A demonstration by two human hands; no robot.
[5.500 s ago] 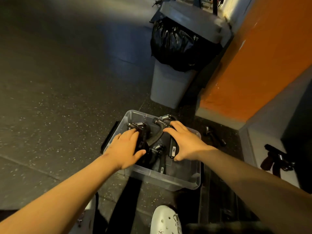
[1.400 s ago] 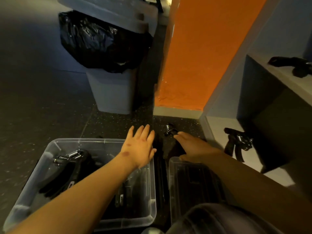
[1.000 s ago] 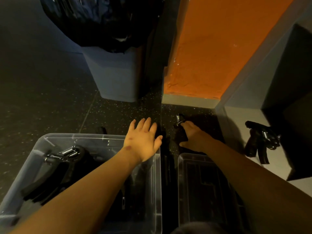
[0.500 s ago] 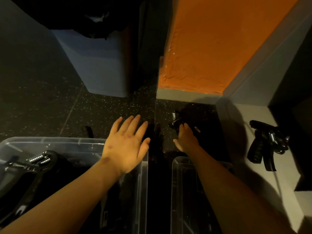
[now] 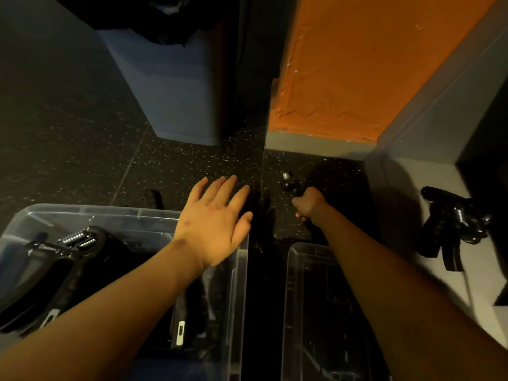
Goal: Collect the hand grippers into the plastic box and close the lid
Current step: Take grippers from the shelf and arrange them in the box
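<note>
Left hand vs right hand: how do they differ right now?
The left hand is open, fingers spread flat above the box corner, holding nothing. The right hand is fisted around a gripper on the floor, farther out. Both reach forward.

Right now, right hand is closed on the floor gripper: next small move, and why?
Probably lift the hand gripper off the floor and carry it left into the open plastic box. The right hand looks closed on it; the left hand hovers open over the box rim.
</note>
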